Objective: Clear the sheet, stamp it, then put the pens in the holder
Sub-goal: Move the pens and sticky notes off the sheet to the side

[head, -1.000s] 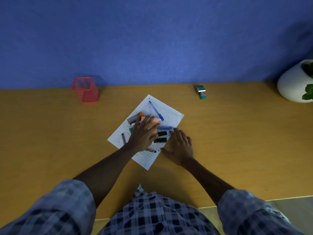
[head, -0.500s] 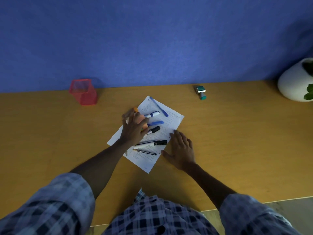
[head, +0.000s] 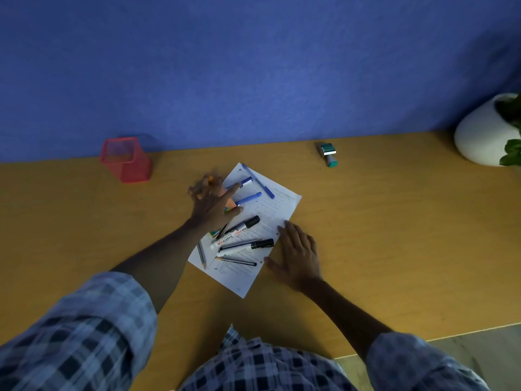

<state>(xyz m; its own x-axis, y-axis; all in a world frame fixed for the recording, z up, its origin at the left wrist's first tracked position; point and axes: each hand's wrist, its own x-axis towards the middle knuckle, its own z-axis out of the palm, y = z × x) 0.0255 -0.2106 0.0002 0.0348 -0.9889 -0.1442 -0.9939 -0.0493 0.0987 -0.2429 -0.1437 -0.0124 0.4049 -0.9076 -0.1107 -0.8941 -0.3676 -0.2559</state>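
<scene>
Several pens and markers [head: 242, 244] lie on the white printed paper sheet [head: 277, 210]; flat, spread left hand [head: 212, 206] sweeps them leftward, flat right hand [head: 298, 258] pinning its near-right edge; clearing underway, stamping next.

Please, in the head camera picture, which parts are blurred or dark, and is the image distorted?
Head view: the light is dim and bluish; the left hand is motion-blurred at its fingertips, while the right hand and the black marker look sharp; the wide lens bends the desk edge; a soft shadow falls behind the red pen holder.
</scene>
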